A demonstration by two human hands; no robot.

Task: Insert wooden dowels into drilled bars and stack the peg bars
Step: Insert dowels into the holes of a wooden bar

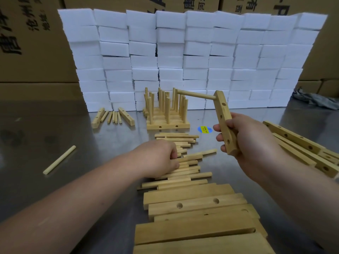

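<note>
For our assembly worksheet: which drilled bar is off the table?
The bar gripped by the right hand, upright, one dowel in its top hole; the others lie on the table.

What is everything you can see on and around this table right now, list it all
held bar: one, pale wood, in the right hand, inserted dowel in its top hole
loose dowels: many, pale wood, table centre
peg bar stack: one, pale wood, centre back
near bars: several, pale wood, front edge
side bars: several, pale wood, right
stray dowel: one, pale wood, left
spare parts: two bars, several dowels, back left
sticker: one, blue and yellow, right of stack
foam blocks: many, white, wall behind
cartons: several, brown, background
cloth: one, grey, far right
table: one, grey metal
left hand: fingers curled into loose dowels
right hand: grips held bar
</note>
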